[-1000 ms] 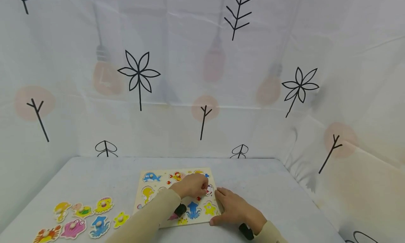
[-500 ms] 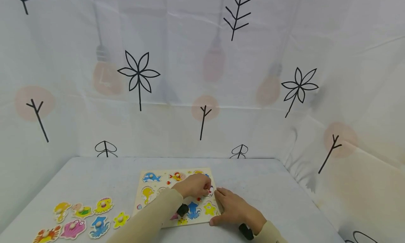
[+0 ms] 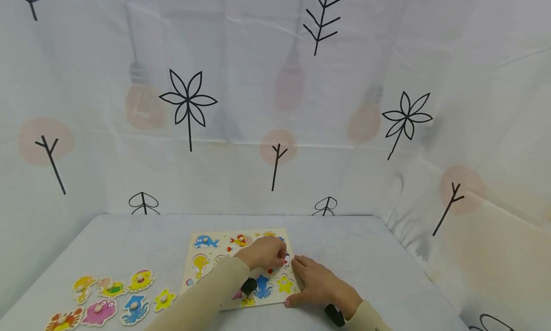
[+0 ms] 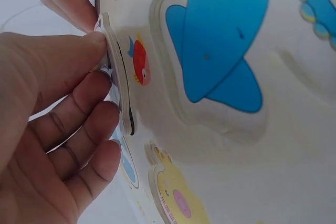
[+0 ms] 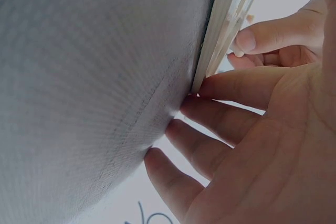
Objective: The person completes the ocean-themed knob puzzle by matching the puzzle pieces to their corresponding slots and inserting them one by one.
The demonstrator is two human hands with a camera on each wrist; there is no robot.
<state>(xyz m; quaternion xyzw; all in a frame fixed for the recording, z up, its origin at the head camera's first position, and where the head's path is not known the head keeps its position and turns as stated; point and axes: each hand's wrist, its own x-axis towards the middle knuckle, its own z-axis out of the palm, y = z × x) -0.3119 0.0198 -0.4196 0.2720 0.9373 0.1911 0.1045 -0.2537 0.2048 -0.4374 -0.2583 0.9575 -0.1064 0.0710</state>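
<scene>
My left hand reaches over the cream puzzle board near its right edge. Its thumb and bent fingers pinch the small knob of a flat wooden puzzle piece. Seen edge-on in the left wrist view, that piece lies close against the board, its picture mostly hidden. Against the board's right side my right hand rests with fingers extended, their tips on the tablecloth and at the board edge. A blue squid-shaped recess and a yellow star recess show below the left hand.
Loose knobbed pieces lie on the white tablecloth at left, among them a pink fish-like piece, a crab, a blue squid and a yellow star. A whale piece sits in the board's upper left.
My left hand has shifted slightly to the right over the board, still pinching the knob. The right hand and the loose pieces stay where they were.
</scene>
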